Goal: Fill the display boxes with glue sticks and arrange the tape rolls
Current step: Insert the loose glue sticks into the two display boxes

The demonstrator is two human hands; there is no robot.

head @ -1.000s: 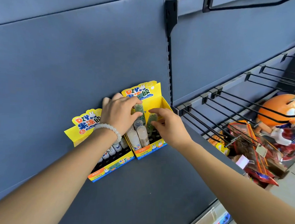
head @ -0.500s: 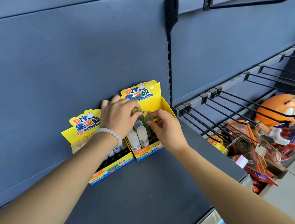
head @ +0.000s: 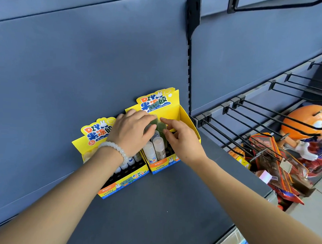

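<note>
Two yellow display boxes stand side by side against the blue back panel of the shelf. The right display box [head: 185, 116] holds pale glue sticks [head: 159, 146] at its front left. My left hand [head: 132, 131], with a white bead bracelet, and my right hand [head: 181, 139] meet over this box, each pinching a green glue stick [head: 159, 124] down into it. The left display box [head: 120, 183] holds a few white glue sticks along its right side and shows several dark slots. No tape rolls are in view.
The dark blue shelf [head: 162, 205] stretches toward me in front of the boxes. To the right, black wire hooks [head: 248, 125] jut out over packaged goods [head: 276, 163] and an orange round toy figure [head: 304, 124]. A black upright bracket [head: 190, 55] divides the back panels.
Both hands have come closer together over the right box and pushed the green glue sticks lower into it. The camera view has shifted slightly.
</note>
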